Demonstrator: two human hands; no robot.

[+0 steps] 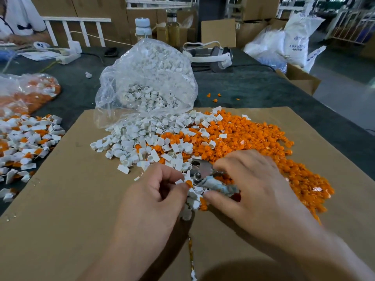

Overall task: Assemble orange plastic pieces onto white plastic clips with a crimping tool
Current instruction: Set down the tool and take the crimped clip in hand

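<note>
The left hand [154, 199] pinches a small orange piece [189, 183], seated on or against a white clip [179, 181], between thumb and curled fingertips. I cannot tell whether the two are already joined. Touching it from the right, the right hand [253, 189] has its fingers curled round the tape-wrapped handles of the crimping tool [203, 173], whose metal head points far-left towards the pinched parts. Both hands work above a cardboard sheet [71, 199], with a few loose clips just beneath them.

The likeliest trouble is at that meeting point. The left fingertips sit right beside the tool head, so a squeeze made before the piece is squarely in place could nip skin or crush the orange piece askew. The pinch is also slight, and a nudge from the tool could flick the part into the loose stock.

Just beyond, the white clip heap [140, 142] runs into the orange heap [253, 138], so a dropped half-done part would be hard to find. Further back a clear bag of clips [148, 78] slumps open and could spill more. At far left lies a pile of mixed white-and-orange parts [26, 138].
</note>
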